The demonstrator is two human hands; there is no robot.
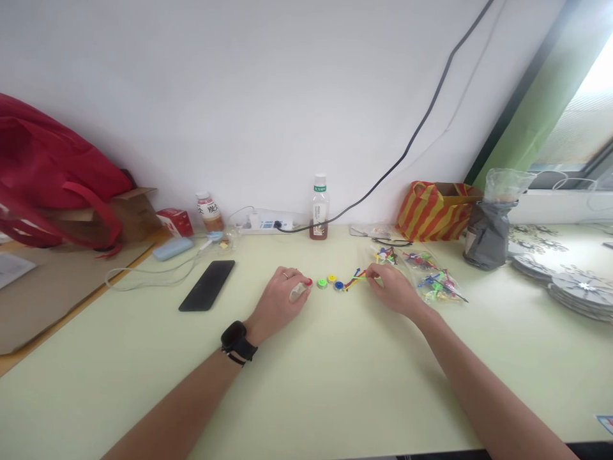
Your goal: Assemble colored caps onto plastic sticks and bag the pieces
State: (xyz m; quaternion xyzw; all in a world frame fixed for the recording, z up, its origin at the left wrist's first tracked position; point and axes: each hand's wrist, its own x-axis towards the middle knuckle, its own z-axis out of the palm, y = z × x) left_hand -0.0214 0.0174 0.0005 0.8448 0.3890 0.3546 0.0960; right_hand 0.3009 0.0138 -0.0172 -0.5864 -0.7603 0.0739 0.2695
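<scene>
My left hand [280,297], with a black watch [234,342] on its wrist, is closed at the fingertips on a small red round piece [309,282]. Just right of it lie a green round piece [322,283], a yellow round piece [332,278] and a blue round piece [339,285]. Thin plastic sticks, among them a blue stick [353,277] and a red stick [352,282], lie beside these. My right hand [391,289] pinches the end of a thin green stick [360,277]; its fingertips are partly hidden.
Clear bags of coloured plastic parts [438,286] lie right of my right hand. A drink bottle [319,211] and a power strip [272,222] stand by the wall. A black phone [207,285] lies left. A striped bag [433,209] and stacked grey discs [582,294] are at right.
</scene>
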